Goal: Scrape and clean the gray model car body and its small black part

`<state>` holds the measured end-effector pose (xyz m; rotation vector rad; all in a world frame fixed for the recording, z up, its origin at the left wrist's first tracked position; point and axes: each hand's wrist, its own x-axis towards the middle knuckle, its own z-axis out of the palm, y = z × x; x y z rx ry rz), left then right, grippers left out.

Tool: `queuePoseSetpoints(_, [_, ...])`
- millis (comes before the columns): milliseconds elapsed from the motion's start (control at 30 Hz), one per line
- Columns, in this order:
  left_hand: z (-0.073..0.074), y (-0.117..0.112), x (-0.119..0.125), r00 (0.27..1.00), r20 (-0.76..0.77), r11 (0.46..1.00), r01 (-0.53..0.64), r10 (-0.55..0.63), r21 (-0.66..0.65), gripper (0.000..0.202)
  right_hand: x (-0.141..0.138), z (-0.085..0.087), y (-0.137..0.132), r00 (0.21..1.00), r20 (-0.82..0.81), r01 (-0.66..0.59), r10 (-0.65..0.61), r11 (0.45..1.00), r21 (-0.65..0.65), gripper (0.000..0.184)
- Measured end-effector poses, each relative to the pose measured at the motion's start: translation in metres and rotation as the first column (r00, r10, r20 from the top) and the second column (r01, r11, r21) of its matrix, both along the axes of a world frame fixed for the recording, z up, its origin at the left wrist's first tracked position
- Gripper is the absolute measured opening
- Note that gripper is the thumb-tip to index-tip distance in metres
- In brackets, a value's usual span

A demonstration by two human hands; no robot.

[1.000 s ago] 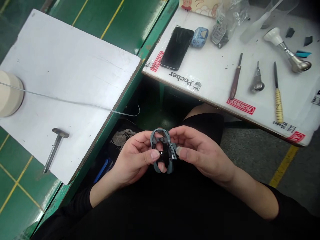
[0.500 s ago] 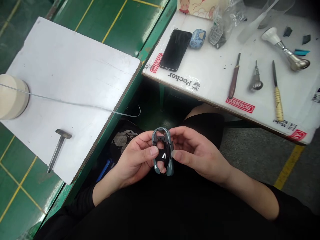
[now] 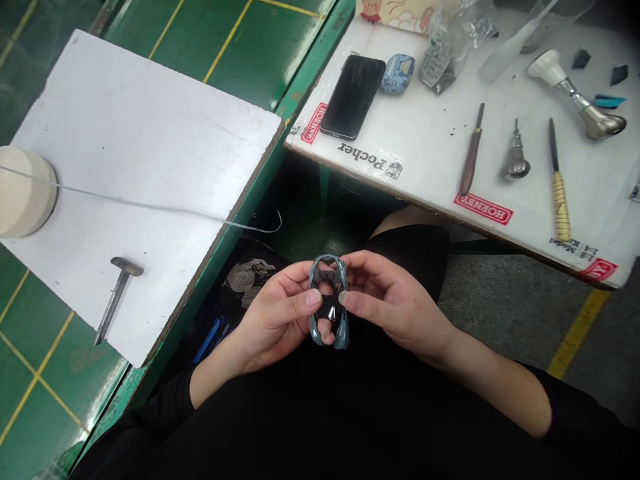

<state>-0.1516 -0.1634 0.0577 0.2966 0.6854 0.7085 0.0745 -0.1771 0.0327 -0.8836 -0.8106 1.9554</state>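
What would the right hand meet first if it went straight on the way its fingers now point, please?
The right hand would most likely meet the small grey-blue plastic model car body shell first. Its thumb appears to touch the shell's edge, though depth is hard to judge from this view.

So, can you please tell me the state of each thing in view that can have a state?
Left hand: curled around the shell's left side.
Right hand: holding the shell's right side.
Grey-blue model car shell: held between both hands.
Black window piece: sitting inside the shell.
Phone: lying face up, screen dark.
Plastic bag: crumpled.
Thin clear line: running off the white board's edge.
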Motion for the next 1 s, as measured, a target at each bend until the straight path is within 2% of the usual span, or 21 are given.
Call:
queuePoseSetpoints(300, [-0.005,0.0,-0.001,0.999,-0.035,0.999,-0.023,0.024,0.043,0.036,0.001,0.001,0.003,0.995,0.099,0.008,-0.007,1.0,-0.01,0.039])
queuePoseSetpoints(533, [-0.005,-0.002,-0.005,0.996,-0.07,0.989,-0.041,0.051,0.145,0.032,0.003,0.005,0.009,0.997,0.035,-0.074,0.075,0.997,-0.029,0.028])
queuePoseSetpoints(700, [-0.005,-0.002,-0.005,0.998,-0.051,0.985,-0.031,0.041,0.169,0.029,0.004,0.004,0.01,0.997,-0.042,-0.076,0.071,0.989,-0.129,0.034])
queuePoseSetpoints(800, [-0.006,-0.002,-0.004,0.997,-0.052,0.986,-0.041,0.05,0.165,0.03,0.004,0.0,0.009,0.996,-0.036,-0.08,0.076,0.987,-0.136,0.036])
queuePoseSetpoints(1000, [-0.006,-0.001,-0.003,0.998,-0.024,0.993,-0.061,0.063,0.1,0.028,0.003,0.0,0.009,0.995,-0.081,-0.07,0.064,0.995,-0.073,0.023])
